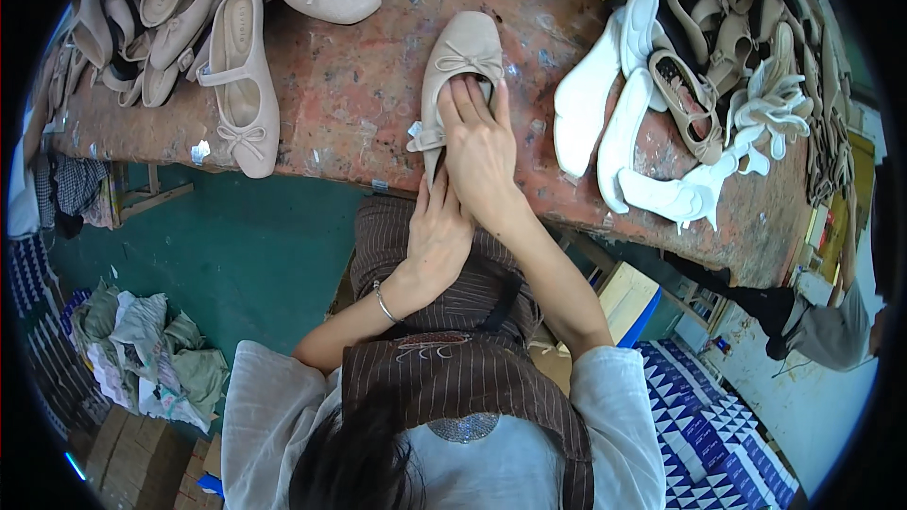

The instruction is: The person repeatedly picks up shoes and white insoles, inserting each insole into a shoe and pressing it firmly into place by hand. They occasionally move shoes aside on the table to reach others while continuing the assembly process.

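Observation:
A beige flat shoe (462, 49) with a small bow lies toe-away on the worn reddish workbench (350, 85), its heel at the near edge. My right hand (480, 146) lies over the shoe, with the fingertips pushed into its opening just behind the bow. My left hand (439, 231), a thin bracelet on its wrist, grips the heel end from below the table edge, partly under my right hand. The heel itself is hidden by both hands.
More beige flats (244, 85) lie at the left of the bench. At the right are white shoe-shaped pieces (605, 99) and a heap of strappy shoes (756, 47). Crumpled cloth (156, 354) lies on the teal floor. Blue-and-white boxes (704, 425) and another person's leg (756, 300) are lower right.

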`<action>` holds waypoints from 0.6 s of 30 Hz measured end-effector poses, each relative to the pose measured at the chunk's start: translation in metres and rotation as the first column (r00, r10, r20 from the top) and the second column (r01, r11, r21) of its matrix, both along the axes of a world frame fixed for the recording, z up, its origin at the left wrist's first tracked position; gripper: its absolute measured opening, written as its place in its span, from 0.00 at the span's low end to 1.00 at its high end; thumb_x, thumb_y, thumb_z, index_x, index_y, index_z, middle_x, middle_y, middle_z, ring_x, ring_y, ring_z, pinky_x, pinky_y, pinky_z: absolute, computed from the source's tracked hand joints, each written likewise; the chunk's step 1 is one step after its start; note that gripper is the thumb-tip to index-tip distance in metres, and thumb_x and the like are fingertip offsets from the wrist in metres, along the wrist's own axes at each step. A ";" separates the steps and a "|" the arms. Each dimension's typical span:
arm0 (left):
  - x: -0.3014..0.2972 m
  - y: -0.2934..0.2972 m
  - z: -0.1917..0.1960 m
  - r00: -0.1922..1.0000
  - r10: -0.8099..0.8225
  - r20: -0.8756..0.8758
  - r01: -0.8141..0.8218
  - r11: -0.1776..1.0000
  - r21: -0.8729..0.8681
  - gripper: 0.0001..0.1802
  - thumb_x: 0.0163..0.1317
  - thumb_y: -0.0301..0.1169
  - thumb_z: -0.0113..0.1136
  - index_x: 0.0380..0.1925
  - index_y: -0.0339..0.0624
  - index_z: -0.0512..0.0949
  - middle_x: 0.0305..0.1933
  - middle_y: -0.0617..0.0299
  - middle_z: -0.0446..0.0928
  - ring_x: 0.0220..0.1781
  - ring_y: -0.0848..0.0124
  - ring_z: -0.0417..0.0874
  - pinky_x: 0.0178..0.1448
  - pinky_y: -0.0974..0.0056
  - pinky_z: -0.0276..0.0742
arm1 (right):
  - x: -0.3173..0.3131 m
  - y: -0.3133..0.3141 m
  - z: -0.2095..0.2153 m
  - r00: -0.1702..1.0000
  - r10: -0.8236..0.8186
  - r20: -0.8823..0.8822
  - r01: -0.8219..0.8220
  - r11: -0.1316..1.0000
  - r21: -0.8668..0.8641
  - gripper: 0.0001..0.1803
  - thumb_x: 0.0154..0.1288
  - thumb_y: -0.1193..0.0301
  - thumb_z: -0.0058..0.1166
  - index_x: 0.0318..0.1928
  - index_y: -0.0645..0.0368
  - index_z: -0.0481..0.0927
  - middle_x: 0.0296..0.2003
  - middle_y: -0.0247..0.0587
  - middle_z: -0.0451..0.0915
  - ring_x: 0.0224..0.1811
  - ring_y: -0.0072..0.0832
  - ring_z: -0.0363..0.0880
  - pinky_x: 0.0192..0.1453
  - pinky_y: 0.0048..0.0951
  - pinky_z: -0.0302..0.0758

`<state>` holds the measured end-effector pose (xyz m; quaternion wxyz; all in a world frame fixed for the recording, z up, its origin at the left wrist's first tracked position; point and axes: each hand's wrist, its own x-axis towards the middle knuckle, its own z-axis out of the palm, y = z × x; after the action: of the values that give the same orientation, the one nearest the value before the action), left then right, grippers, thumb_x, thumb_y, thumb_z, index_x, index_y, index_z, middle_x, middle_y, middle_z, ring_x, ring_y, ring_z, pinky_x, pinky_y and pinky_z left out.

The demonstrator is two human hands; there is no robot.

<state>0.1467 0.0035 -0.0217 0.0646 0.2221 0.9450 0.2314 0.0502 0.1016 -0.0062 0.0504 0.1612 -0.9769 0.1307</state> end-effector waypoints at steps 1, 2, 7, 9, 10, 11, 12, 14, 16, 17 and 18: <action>0.002 -0.002 0.002 1.000 -0.010 0.024 0.010 1.000 -0.007 0.28 0.60 0.30 0.56 0.59 0.24 0.74 0.64 0.37 0.70 0.73 0.42 0.63 0.75 0.39 0.59 | 0.005 -0.001 -0.004 1.000 -0.007 0.003 0.007 1.000 -0.002 0.27 0.59 0.76 0.50 0.60 0.71 0.74 0.61 0.55 0.76 0.70 0.44 0.70 0.78 0.56 0.50; 0.000 -0.002 0.003 0.995 0.013 -0.101 -0.012 1.000 0.018 0.25 0.56 0.28 0.61 0.54 0.28 0.77 0.58 0.41 0.74 0.67 0.44 0.69 0.71 0.43 0.67 | 0.007 -0.001 -0.007 0.999 -0.018 -0.042 0.019 0.999 0.027 0.26 0.61 0.74 0.49 0.61 0.69 0.75 0.61 0.54 0.77 0.69 0.43 0.71 0.79 0.54 0.50; -0.007 0.008 0.006 0.988 0.029 -0.151 -0.035 0.999 -0.035 0.26 0.58 0.28 0.63 0.57 0.27 0.74 0.61 0.38 0.72 0.68 0.43 0.69 0.71 0.43 0.67 | -0.037 0.006 0.020 0.963 -0.100 0.249 0.052 0.980 0.191 0.14 0.65 0.72 0.45 0.46 0.61 0.80 0.45 0.46 0.82 0.53 0.34 0.81 0.82 0.50 0.40; -0.008 0.008 0.008 0.993 0.038 -0.110 -0.039 0.999 -0.003 0.26 0.59 0.29 0.64 0.56 0.26 0.74 0.61 0.38 0.73 0.68 0.43 0.69 0.69 0.44 0.69 | -0.038 0.002 0.016 0.975 -0.101 0.199 0.054 0.972 0.230 0.15 0.66 0.72 0.43 0.47 0.63 0.79 0.44 0.49 0.82 0.53 0.38 0.81 0.81 0.52 0.40; -0.009 0.009 0.010 0.995 0.044 -0.086 -0.043 0.999 0.014 0.25 0.59 0.28 0.64 0.55 0.26 0.74 0.60 0.39 0.73 0.67 0.43 0.70 0.68 0.44 0.70 | -0.029 0.005 0.003 0.993 -0.103 0.053 0.092 0.980 0.175 0.15 0.65 0.72 0.43 0.48 0.64 0.79 0.45 0.50 0.82 0.54 0.39 0.80 0.81 0.53 0.40; -0.006 0.004 0.006 0.993 0.054 -0.104 -0.053 0.998 0.017 0.24 0.58 0.28 0.63 0.54 0.26 0.75 0.59 0.40 0.74 0.66 0.43 0.71 0.67 0.45 0.71 | -0.012 0.002 0.002 0.995 -0.097 -0.028 0.097 0.995 -0.007 0.21 0.64 0.71 0.44 0.55 0.67 0.78 0.53 0.53 0.80 0.61 0.40 0.76 0.81 0.54 0.40; -0.001 -0.002 -0.002 0.992 0.015 -0.122 -0.012 1.000 0.026 0.24 0.58 0.27 0.62 0.54 0.26 0.75 0.58 0.40 0.75 0.65 0.43 0.72 0.67 0.46 0.72 | 0.008 0.001 -0.014 0.985 -0.021 -0.169 0.034 0.997 0.072 0.27 0.63 0.71 0.44 0.61 0.70 0.74 0.61 0.56 0.75 0.68 0.39 0.71 0.81 0.54 0.40; 0.000 -0.002 -0.004 0.998 -0.011 -0.059 0.015 0.997 0.072 0.24 0.60 0.29 0.60 0.54 0.25 0.75 0.61 0.38 0.72 0.69 0.44 0.68 0.71 0.42 0.65 | 0.017 -0.003 -0.011 0.998 -0.026 -0.063 0.026 1.000 0.000 0.30 0.63 0.71 0.45 0.65 0.72 0.71 0.65 0.57 0.72 0.72 0.39 0.67 0.82 0.54 0.39; -0.003 0.005 -0.002 0.995 0.065 -0.070 -0.064 0.998 0.014 0.23 0.62 0.29 0.59 0.55 0.25 0.74 0.61 0.37 0.72 0.69 0.43 0.68 0.70 0.41 0.67 | -0.016 0.000 -0.001 0.998 -0.059 0.030 0.056 0.994 0.098 0.24 0.61 0.72 0.47 0.58 0.68 0.75 0.56 0.52 0.78 0.63 0.41 0.75 0.80 0.53 0.45; -0.008 0.006 0.005 0.993 0.064 -0.098 -0.061 0.997 0.036 0.23 0.62 0.29 0.59 0.55 0.25 0.74 0.62 0.37 0.72 0.70 0.43 0.67 0.69 0.42 0.69 | -0.032 0.000 0.013 0.975 -0.072 0.208 0.041 0.988 0.151 0.21 0.62 0.72 0.47 0.55 0.67 0.76 0.51 0.52 0.80 0.58 0.41 0.79 0.80 0.52 0.46; -0.006 0.007 0.003 0.994 0.050 -0.098 -0.046 0.998 0.040 0.23 0.62 0.29 0.59 0.55 0.25 0.74 0.62 0.37 0.72 0.70 0.43 0.67 0.69 0.42 0.69 | -0.037 0.002 0.005 0.985 -0.069 0.157 0.046 0.988 0.149 0.14 0.64 0.72 0.46 0.46 0.65 0.79 0.42 0.51 0.81 0.50 0.41 0.81 0.80 0.51 0.46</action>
<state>0.1407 0.0109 -0.0187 0.0080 0.2118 0.9476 0.2391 0.0131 0.1038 -0.0007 -0.0369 0.1250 -0.9890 0.0706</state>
